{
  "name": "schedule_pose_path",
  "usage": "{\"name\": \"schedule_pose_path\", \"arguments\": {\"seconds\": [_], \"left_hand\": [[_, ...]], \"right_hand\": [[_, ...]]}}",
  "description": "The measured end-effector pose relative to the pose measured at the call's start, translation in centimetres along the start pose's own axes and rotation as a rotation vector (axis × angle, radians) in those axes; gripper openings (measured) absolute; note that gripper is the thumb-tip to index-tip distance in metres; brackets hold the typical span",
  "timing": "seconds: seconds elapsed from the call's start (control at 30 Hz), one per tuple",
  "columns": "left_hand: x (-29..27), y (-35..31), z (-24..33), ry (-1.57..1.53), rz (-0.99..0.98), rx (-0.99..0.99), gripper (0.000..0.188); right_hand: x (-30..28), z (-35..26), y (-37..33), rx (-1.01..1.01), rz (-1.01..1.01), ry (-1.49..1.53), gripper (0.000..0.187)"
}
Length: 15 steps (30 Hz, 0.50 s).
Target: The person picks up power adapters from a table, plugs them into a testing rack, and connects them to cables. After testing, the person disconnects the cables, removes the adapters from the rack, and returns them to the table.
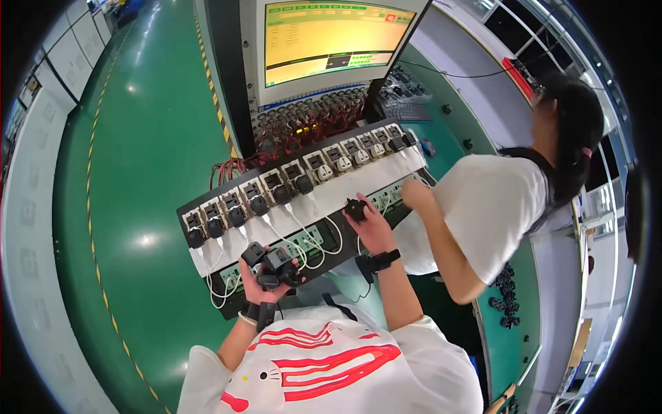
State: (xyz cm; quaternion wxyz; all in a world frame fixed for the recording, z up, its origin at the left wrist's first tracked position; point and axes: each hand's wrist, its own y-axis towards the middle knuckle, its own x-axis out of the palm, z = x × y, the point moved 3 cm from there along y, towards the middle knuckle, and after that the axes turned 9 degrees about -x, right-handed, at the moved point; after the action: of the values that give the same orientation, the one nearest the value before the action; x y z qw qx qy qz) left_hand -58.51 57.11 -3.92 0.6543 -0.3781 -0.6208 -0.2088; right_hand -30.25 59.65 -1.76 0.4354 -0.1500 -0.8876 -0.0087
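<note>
Several black power adapters point(278, 259) are bunched in my left hand point(256, 288), its fingers curled round them, over the near left edge of the test bench. My right hand point(376, 231) grips one black power adapter point(356, 210) above the right half of the bench's white panel point(324, 208). Beyond both hands runs a slanting row of sockets. Black adapters point(258, 205) sit in those on the left, with white cables point(295, 219) leading down to green circuit boards point(314, 237). Several sockets point(343, 163) right of the middle hold no adapter.
A lit screen point(331, 41) stands behind the bench, above red wiring point(296, 138). Close on my right, a co-worker point(483, 200) in white reaches to the bench's right end. Black adapters point(507, 297) lie on a green side table point(507, 338). Green floor point(141, 172) stretches left.
</note>
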Motion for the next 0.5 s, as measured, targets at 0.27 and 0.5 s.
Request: {"name": "schedule_pose_path", "arguments": {"seconds": [0.27, 0.5], "left_hand": [[2.9, 5.6, 1.4, 0.038, -0.003, 0.038, 0.066], [2.3, 7.2, 1.8, -0.016, -0.028, 0.084, 0.068]], "right_hand": [[-4.4, 0.7, 8.3, -0.071, 0.247, -0.350, 0.026], [-3.2, 3.0, 15.6, 0.021, 0.247, -1.170, 0.045]]}}
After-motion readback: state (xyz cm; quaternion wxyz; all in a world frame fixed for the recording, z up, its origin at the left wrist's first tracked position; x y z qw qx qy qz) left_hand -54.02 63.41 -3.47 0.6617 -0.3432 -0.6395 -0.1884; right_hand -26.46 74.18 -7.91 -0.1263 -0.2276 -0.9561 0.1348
